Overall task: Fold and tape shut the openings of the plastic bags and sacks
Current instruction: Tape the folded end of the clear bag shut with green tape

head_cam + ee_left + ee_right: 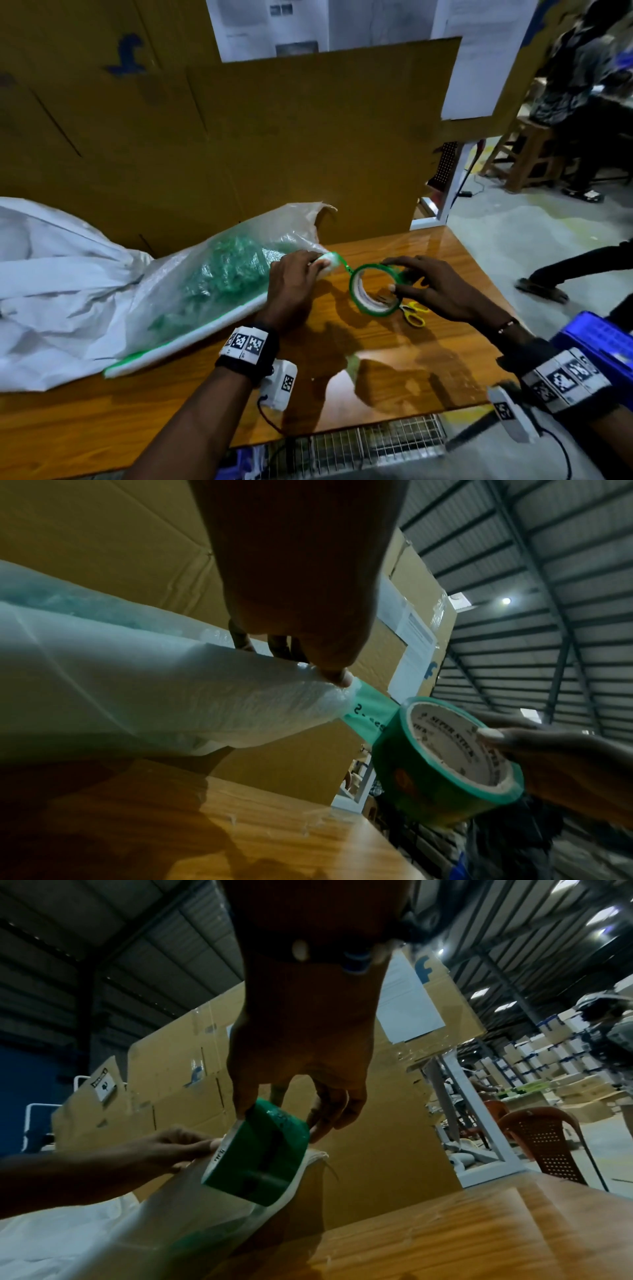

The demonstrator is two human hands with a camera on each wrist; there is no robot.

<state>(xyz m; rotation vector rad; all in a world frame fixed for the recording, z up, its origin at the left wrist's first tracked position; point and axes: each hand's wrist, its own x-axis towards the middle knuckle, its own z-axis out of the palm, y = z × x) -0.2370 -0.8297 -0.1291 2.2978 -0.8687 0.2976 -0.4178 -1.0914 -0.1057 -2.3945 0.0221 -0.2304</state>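
A clear plastic bag [212, 281] with green contents lies on the wooden table [394, 370], its opening folded into a white roll [240, 707]. My left hand [317, 262] pinches the end of that roll, its thumb [339, 677] pressing down the start of a green tape strip [369, 712]. The strip runs taut to the green tape roll [373, 291], which my right hand [397, 274] grips just to the right, thumb inside the core and fingers [514, 737] over the outside. In the right wrist view the tape roll [260, 1153] hangs under my right hand [298, 1118], close to my left hand [178, 1148].
Yellow-handled scissors [414, 313] lie on the table under the tape roll. A big white sack [51, 291] fills the left side. A cardboard wall [274, 144] stands behind. A blue crate [599, 339] sits at the right edge. People stand and walk on the floor to the right.
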